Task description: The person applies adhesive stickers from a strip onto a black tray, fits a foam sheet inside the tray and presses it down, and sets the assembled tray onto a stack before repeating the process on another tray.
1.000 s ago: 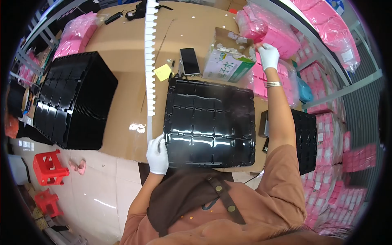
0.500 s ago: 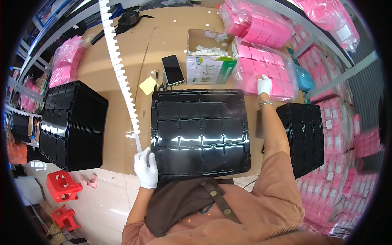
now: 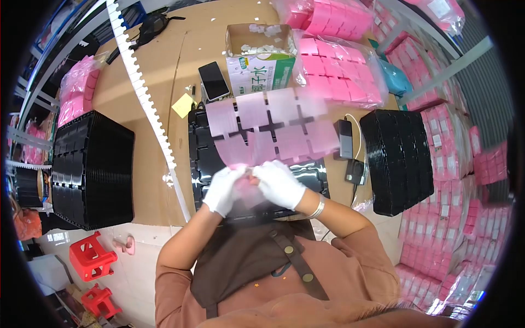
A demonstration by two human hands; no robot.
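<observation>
A thin pink sheet (image 3: 254, 113) with cross-shaped cutouts is raised over the black plastic tray (image 3: 203, 159) in front of me. Motion blurs its outer part. Both gloved hands meet at the sheet's near edge. My left hand (image 3: 223, 190) pinches it with closed fingers, and my right hand (image 3: 278, 183) grips it right beside. The sheet and my hands cover much of the tray. Behind the sheet, to the right, lies a plastic-wrapped pack of similar pink sheets (image 3: 342, 71).
Stacks of black trays stand left (image 3: 95, 169) and right (image 3: 396, 161). A cardboard box (image 3: 257, 74) with white scraps, a phone (image 3: 213, 80), yellow notes (image 3: 183, 105) and a power bank (image 3: 343, 139) lie around the middle tray. A long white notched strip (image 3: 145, 101) runs down the left.
My right hand has come back from the pink pack to the middle with a pink sheet. My left hand has moved from the tray's left edge and now grips the sheet too.
</observation>
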